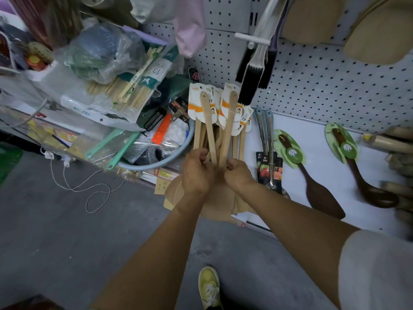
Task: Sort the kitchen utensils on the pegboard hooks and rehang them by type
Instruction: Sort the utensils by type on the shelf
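White pegboard [312, 86] backs a shelf of utensils. Both hands grip a bundle of wooden spatulas [220, 126]: left hand [196, 171] and right hand [238, 173] curl round the handles, whose long axes point up toward the pegboard, blades below the wrists.

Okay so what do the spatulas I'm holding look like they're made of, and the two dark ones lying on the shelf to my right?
The held spatulas look like pale, unvarnished wood or bamboo: matt, light tan, with paper labels. The dark spatula and dark spoon appear to be deep brown wood, smoother, on green card tags. Grain is too blurred to confirm.
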A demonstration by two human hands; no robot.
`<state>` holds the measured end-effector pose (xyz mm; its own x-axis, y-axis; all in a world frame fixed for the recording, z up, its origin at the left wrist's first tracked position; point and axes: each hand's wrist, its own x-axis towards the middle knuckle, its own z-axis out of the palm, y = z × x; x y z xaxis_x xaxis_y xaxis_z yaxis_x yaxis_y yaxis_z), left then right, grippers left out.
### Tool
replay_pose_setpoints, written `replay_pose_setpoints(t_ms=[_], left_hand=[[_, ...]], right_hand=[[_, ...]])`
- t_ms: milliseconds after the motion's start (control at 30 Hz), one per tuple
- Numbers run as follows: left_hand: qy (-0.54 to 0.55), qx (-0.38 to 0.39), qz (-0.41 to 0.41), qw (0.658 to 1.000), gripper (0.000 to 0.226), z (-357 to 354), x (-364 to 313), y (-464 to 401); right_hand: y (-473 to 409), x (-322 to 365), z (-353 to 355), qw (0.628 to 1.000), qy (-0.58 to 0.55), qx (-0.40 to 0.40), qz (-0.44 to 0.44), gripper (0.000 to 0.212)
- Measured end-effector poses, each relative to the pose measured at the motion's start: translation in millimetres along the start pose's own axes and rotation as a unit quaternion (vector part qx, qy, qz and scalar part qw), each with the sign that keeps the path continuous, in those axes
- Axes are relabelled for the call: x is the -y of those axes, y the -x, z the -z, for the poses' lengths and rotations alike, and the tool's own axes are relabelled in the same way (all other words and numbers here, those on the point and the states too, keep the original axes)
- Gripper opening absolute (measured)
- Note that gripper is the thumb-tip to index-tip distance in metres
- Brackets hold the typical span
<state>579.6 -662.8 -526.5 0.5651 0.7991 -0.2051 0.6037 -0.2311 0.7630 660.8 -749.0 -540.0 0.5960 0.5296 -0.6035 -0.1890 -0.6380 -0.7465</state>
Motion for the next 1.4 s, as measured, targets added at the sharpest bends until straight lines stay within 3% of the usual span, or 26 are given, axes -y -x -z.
replay_pose_setpoints(t_ms=[233,467,633,867,1200,1300,1400], left_hand=[[-0.01,0.027,-0.01,1.0,0.035,-13.0,-14.8,13.2],[-0.128,0.065,-0.028,0.989,0.032,-28.3,-8.0,15.8],[-0.141,0.07,-0.021,0.987,0.032,-29.9,-12.1,16.8],[-0.153,0.07,-0.007,0.986,0.037,-30.4,-17.1,17.9],[-0.211,0.03,-0.001,0.977,0.042,-29.4,-27.2,23.7],[-0.227,0.017,0.039,0.973,0.061,-16.5,-20.2,17.8],[-0.261,0.041,0.051,0.963,0.061,-8.0,-15.4,14.3]], right_hand=[[-2.2,-9.9,11.0,1.0,-0.009,0.028,0.001,0.037],[-7.2,-23.8,15.7,0.999,-0.006,0.053,0.0,0.049],[-12.7,-29.0,20.1,0.999,-0.002,0.038,-0.015,0.04],[-22.9,-38.9,23.7,0.999,-0.006,0.049,-0.018,0.053],[-0.8,-32.9,39.9,0.999,-0.009,0.047,-0.021,0.048],[-4.7,-31.8,34.6,0.999,-0.006,0.047,-0.023,0.039],[-10.3,-28.1,29.7,0.999,-0.017,0.03,-0.024,0.025]])
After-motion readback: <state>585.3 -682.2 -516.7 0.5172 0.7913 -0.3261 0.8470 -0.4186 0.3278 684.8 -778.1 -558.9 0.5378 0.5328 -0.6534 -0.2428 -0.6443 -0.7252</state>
